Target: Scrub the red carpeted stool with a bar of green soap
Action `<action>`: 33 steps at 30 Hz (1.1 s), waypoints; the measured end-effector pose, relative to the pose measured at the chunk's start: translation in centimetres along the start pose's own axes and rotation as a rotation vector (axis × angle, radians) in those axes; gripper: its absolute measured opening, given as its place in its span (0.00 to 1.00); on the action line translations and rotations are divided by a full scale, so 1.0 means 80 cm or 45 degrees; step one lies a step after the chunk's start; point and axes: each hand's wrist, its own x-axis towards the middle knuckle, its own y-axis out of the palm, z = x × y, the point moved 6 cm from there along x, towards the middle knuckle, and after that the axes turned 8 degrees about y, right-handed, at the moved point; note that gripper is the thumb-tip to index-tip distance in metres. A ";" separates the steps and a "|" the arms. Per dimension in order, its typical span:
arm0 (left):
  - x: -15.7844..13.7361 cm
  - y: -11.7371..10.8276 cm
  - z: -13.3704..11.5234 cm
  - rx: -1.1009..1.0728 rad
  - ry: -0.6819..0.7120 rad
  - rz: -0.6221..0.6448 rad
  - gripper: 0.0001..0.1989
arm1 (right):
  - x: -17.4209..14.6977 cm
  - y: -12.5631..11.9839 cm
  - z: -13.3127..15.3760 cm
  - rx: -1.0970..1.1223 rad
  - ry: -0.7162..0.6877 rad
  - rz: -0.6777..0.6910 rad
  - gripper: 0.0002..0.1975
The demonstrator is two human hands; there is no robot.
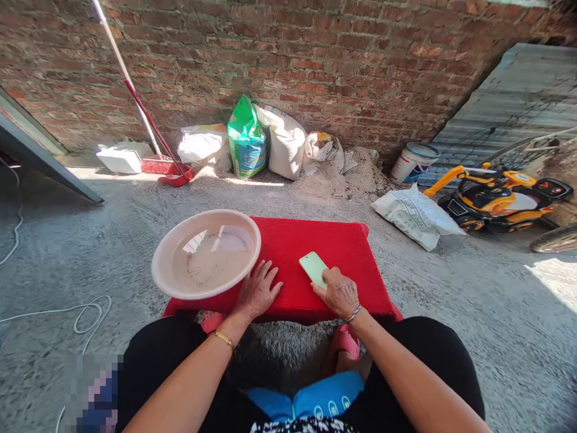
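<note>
In front of me stands a low table under a red cloth (315, 234). My left hand (258, 291) lies flat on it with fingers spread, close to the rim of a wide pale basin (164, 273). The basin holds water and overhangs the table's left side. On the right half of the cloth is a smartphone (313, 268), pale green on the side that faces up, tilted toward the upper left. My right hand (341, 293) grips its lower end between thumb and fingers.
Along the brick wall are a broom with a red dustpan (178, 174), a green bag (247, 138), a white sack (286, 144) and a bucket (415, 162). At right lie another sack (417, 215) and a yellow toy excavator (500, 198). A white cable (92, 313) loops on the floor at left.
</note>
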 end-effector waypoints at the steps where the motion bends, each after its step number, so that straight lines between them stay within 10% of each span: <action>1: 0.000 0.000 0.000 0.002 0.000 -0.001 0.20 | -0.001 0.001 -0.010 -0.018 0.037 0.013 0.21; 11: 0.001 -0.005 -0.004 -0.015 -0.017 -0.005 0.20 | -0.036 -0.011 -0.220 -0.023 0.779 0.018 0.21; 23: -0.001 -0.003 0.000 0.034 0.012 -0.031 0.19 | -0.012 -0.003 -0.033 0.123 0.096 -0.033 0.18; 33: 0.001 -0.004 -0.003 0.027 0.001 -0.002 0.21 | -0.036 0.000 -0.202 0.056 0.687 0.071 0.20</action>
